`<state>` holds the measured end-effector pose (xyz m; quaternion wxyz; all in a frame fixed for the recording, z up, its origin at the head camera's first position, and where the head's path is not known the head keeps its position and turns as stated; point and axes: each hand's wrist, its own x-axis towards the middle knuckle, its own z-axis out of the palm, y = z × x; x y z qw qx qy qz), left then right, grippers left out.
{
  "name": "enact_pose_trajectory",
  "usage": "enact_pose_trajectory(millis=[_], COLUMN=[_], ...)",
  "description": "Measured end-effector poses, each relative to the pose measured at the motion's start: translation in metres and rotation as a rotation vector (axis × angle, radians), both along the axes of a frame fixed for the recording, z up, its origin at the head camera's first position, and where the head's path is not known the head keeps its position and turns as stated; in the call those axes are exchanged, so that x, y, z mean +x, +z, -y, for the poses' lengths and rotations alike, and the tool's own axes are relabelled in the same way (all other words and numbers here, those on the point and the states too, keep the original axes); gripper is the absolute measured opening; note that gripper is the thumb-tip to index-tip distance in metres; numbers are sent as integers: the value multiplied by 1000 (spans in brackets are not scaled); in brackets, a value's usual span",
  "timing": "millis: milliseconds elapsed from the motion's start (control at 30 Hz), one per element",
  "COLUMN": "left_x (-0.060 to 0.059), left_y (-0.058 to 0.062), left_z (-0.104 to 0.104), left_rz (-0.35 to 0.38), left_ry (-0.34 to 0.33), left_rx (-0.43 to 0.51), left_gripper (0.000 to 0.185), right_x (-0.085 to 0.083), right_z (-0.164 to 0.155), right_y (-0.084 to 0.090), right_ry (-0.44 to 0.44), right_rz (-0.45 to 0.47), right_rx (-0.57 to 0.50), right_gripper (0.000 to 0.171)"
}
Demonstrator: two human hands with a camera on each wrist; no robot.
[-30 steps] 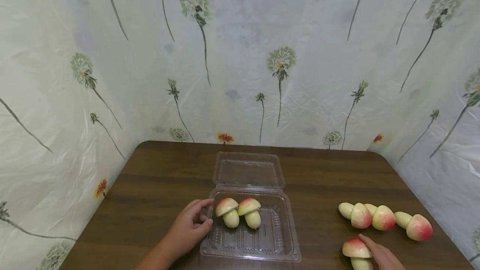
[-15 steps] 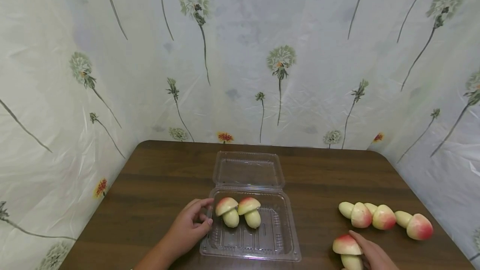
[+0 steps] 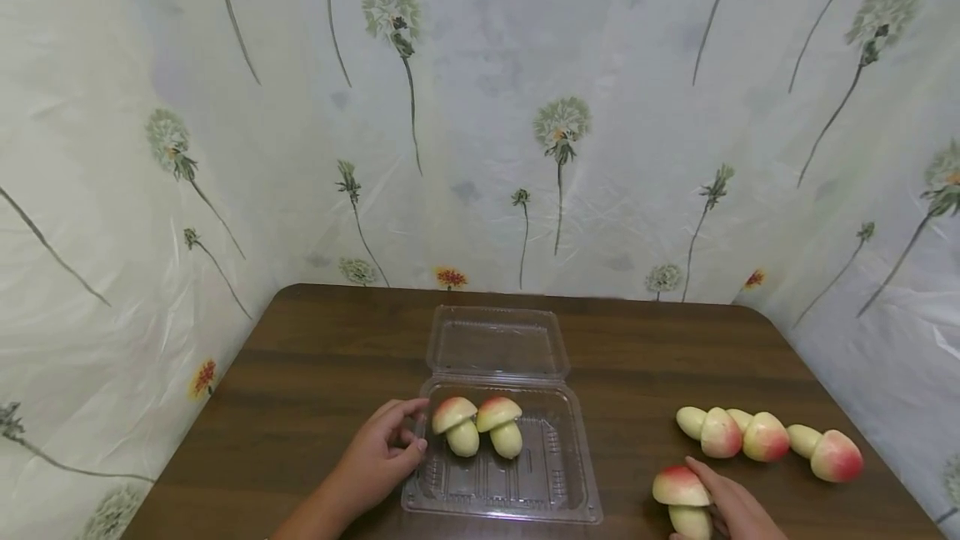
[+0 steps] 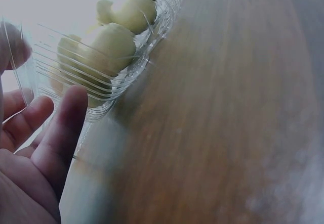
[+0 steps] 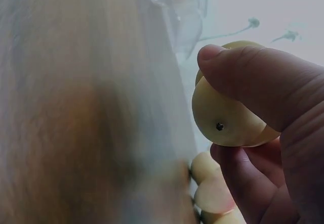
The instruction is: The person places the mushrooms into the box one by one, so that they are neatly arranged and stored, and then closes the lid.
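Observation:
A clear plastic clamshell box (image 3: 570,498) lies open on the brown table, lid flat behind it. Two toy mushrooms (image 3: 478,427) with red-yellow caps stand in its far left part; the left wrist view shows them (image 4: 114,42) through the ribbed wall. My left hand (image 3: 378,455) rests against the box's left wall, thumb and fingers (image 4: 61,128) loosely curved at the rim. Near the front right edge my right hand (image 3: 731,511) grips another toy mushroom (image 3: 682,497) by its pale stem (image 5: 225,120), thumb over the top.
Three more toy mushrooms (image 3: 765,437) lie in a row on the table at the right. A plastic sheet with dandelion prints (image 3: 480,123) walls the table on the back and both sides.
My right hand has carried its mushroom a little to the left, toward the box. The left hand and the box have stayed put.

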<state>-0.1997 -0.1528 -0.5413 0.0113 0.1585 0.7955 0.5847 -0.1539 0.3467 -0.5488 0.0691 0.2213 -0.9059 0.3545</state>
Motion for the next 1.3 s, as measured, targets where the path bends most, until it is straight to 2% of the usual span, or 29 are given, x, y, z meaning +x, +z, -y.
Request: enact_pose_trajectory(millis=[100,167,267,533,733,867,1300], left_x=[0,0,1,2,1,0,-1], left_y=[1,1,2,0,0,-1,-2], left_z=[-1,-1,-1,-1,-1,0,0], left_rz=[16,22,17,12,31,23,8], left_ry=[10,13,12,10,23,16,4], left_rx=[-7,-9,0,7,-11,-8,5], left_gripper=[51,51,50,50,50,49,50], right_x=[0,1,3,17,16,13,3], right_z=[3,5,10,28,38,43,48], right_y=[-2,-2,2,15,26,32,38], right_ry=[28,50,36,-154,-193,-195,-163], right_rz=[-99,-131,-152,-184,-157,-158,-265], right_rx=[-57,-78,-69,37,50,43,106], right_gripper=[98,99,100,100,98,97,100])
